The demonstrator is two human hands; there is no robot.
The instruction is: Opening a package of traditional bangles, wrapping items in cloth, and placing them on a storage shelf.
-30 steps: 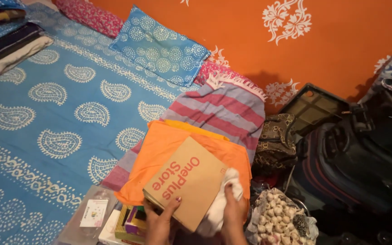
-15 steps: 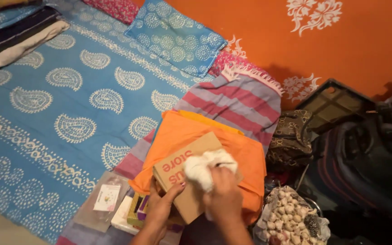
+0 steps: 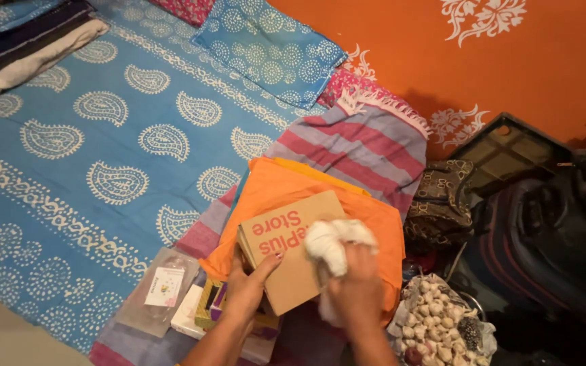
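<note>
Blue paisley bedspread (image 3: 103,135), orange wall behind. Our left hand (image 3: 249,288) grips the cardboard box (image 3: 293,254) on the orange cloth (image 3: 286,193); our right hand (image 3: 354,291), fingers curled tight, presses a white rag (image 3: 330,240) onto it.

A single head-worn camera looks steeply down from close above the flat brown cardboard box (image 3: 291,261), facing the orange wall (image 3: 401,47) beyond it; blue paisley bedsheet (image 3: 96,142) spreads left of the box.
</note>
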